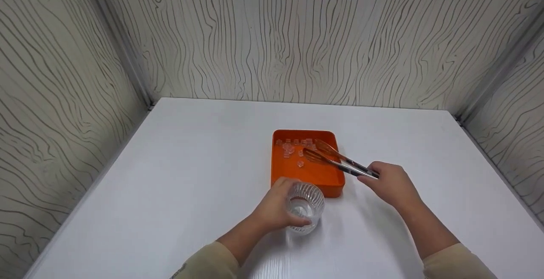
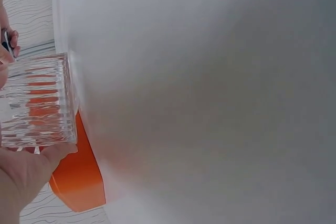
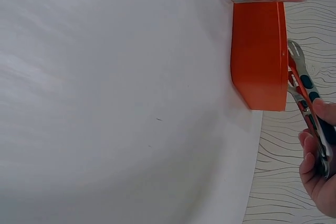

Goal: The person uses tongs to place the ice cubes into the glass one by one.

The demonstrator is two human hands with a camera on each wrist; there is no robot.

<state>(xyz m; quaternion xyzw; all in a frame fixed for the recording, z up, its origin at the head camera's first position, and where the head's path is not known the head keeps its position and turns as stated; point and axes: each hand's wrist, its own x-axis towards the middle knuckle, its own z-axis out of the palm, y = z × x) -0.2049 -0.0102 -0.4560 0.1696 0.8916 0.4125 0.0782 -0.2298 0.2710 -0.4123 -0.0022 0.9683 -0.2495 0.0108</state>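
A clear ribbed glass [image 1: 307,204] stands upright at the near edge of an orange tray [image 1: 306,181]. My left hand [image 1: 278,207] grips the glass from its left side, thumb in front. In my right hand [image 1: 391,183] are metal tongs [image 1: 350,166], held by the handles, their spread tips reaching over the tray's right wall. Several small clear cubes [image 1: 289,148] lie in the tray, mostly toward its far side. Whether the tongs' tips touch a cube cannot be told. The right wrist view shows the fingers curled round the tongs [image 3: 310,95].
The tray and glass rest on a white table [image 1: 191,164]. Wood-patterned panels [image 1: 272,37] rise behind the table and along both sides, with grey posts [image 1: 121,37] at the corners.
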